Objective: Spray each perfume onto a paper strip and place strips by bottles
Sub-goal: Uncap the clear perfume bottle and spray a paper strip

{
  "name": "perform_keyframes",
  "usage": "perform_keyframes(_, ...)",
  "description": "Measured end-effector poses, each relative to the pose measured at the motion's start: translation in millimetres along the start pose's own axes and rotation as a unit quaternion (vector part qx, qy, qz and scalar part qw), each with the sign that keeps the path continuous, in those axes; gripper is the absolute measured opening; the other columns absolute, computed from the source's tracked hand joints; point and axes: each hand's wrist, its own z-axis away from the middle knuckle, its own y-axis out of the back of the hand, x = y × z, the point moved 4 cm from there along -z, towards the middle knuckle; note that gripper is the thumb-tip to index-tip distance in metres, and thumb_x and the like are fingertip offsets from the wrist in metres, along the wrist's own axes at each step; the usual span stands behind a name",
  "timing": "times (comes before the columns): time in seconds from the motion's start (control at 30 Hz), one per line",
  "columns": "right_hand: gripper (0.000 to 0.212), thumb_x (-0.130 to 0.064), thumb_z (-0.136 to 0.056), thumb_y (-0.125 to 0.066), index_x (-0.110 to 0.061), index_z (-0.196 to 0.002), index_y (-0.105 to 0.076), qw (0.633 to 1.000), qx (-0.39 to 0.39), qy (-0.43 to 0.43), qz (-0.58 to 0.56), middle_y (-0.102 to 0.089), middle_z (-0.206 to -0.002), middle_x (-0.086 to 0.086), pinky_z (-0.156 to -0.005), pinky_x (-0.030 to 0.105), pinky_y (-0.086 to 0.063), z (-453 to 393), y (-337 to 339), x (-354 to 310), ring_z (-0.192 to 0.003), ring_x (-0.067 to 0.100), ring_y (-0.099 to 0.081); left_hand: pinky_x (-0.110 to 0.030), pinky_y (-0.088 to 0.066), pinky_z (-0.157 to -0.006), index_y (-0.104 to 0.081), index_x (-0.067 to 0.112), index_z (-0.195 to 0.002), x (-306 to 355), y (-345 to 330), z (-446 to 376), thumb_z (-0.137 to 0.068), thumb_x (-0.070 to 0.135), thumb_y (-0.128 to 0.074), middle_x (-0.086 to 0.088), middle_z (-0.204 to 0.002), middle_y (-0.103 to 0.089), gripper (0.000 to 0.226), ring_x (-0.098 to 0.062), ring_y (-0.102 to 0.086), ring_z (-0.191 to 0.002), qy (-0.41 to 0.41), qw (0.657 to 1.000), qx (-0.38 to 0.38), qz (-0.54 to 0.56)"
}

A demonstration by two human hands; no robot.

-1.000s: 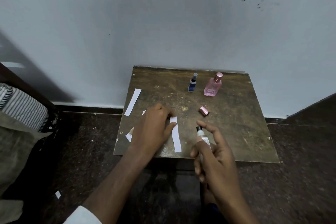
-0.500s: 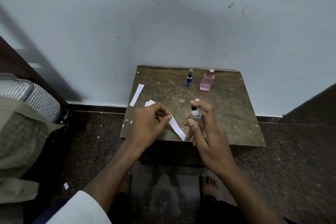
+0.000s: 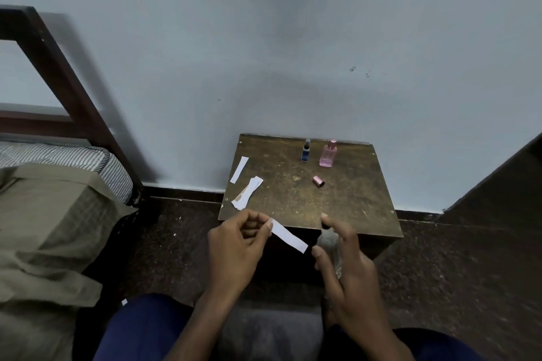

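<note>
**Inspector:** Report the hands.

**Assistant:** The left hand (image 3: 234, 246) pinches one end of a white paper strip (image 3: 289, 235) between thumb and forefinger; the strip slants down toward the right hand (image 3: 346, 267). The right hand's fingers (image 3: 322, 255) wrap a clear perfume bottle (image 3: 330, 246), forefinger on its top. Both are held at the near edge of the worktop (image 3: 352, 205).

**Inspector:** And the worktop?

**Assistant:** A blue bottle (image 3: 306, 151) and a pink bottle (image 3: 328, 154) stand upright near the wall, side by side, apart. A pink cap (image 3: 318, 181) lies on its side in front of them. One spare strip (image 3: 239, 169) lies at the left, with a small pile of strips (image 3: 247, 193) just beside it.
</note>
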Motion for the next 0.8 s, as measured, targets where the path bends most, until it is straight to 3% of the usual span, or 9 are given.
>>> perform_keyframes(0.1, 0.054, -0.019, -0.102, -0.064, -0.039, -0.149, -0.047, 0.998, -0.049, 0.028, 0.024, -0.063, -0.114, -0.028, -0.080, 0.005, -0.044, 2, -12, 13, -0.097, -0.006, -0.065, -0.015, -0.062, -0.071, -0.083, 0.028, -0.090, 0, 7, 7, -0.090, 0.021, -0.089, 0.017, -0.080, -0.079, 0.009, 0.001, -0.078, -0.076, -0.009, 1.000, 0.007, -0.021)
perform_keyframes(0.17, 0.048, -0.019, -0.103, -0.065, -0.034, -0.146, -0.049, 0.996, -0.063, 0.048, 0.031, -0.060, -0.121, -0.029, -0.087, 0.004, -0.042, -3, -20, 22, -0.106, -0.012, -0.062, -0.017, -0.063, -0.071, -0.084, 0.025, -0.090, 0, 7, 5, -0.090, 0.020, -0.089, 0.016, -0.078, -0.080, 0.007, 0.001, -0.077, -0.074, -0.012, 0.999, 0.007, -0.030)
perform_keyframes(0.37, 0.030, -0.044, -0.110, -0.054, -0.036, -0.139, -0.055, 0.992, -0.010, 0.114, 0.054, -0.069, -0.121, -0.018, -0.083, 0.005, -0.047, -21, -24, 41, -0.098, -0.017, -0.063, -0.016, -0.062, -0.070, -0.086, 0.022, -0.092, -1, 2, -6, -0.090, 0.020, -0.089, 0.015, -0.075, -0.080, 0.004, 0.003, -0.077, -0.071, -0.019, 0.999, -0.006, -0.050)
perform_keyframes(0.5, 0.029, -0.039, -0.112, -0.051, -0.023, -0.133, -0.062, 0.988, 0.047, 0.139, 0.043, -0.071, -0.113, -0.017, -0.083, -0.002, -0.037, -27, -17, 46, -0.094, -0.028, -0.054, -0.017, -0.063, -0.070, -0.085, 0.026, -0.088, 0, -4, -12, -0.089, 0.020, -0.089, 0.017, -0.072, -0.079, 0.007, 0.001, -0.078, -0.069, -0.002, 0.999, -0.012, -0.039)
perform_keyframes(0.6, 0.027, -0.035, -0.112, -0.052, -0.019, -0.130, -0.063, 0.985, 0.066, 0.153, 0.036, -0.075, -0.108, -0.008, -0.084, -0.004, -0.037, -28, -14, 47, -0.096, -0.030, -0.052, -0.018, -0.064, -0.070, -0.084, 0.027, -0.086, -2, -6, -14, -0.089, 0.021, -0.090, 0.016, -0.072, -0.079, 0.009, -0.001, -0.078, -0.068, 0.013, 0.999, -0.017, -0.033)
perform_keyframes(0.8, 0.025, -0.031, -0.111, -0.055, -0.017, -0.130, -0.063, 0.984, 0.072, 0.162, 0.020, -0.069, -0.111, -0.012, -0.086, -0.001, -0.040, -29, -12, 47, -0.099, -0.027, -0.055, -0.013, -0.060, -0.067, -0.084, 0.028, -0.084, -2, -5, -13, -0.088, 0.020, -0.090, 0.013, -0.071, -0.080, 0.010, -0.003, -0.079, -0.067, 0.030, 0.999, -0.014, -0.005)
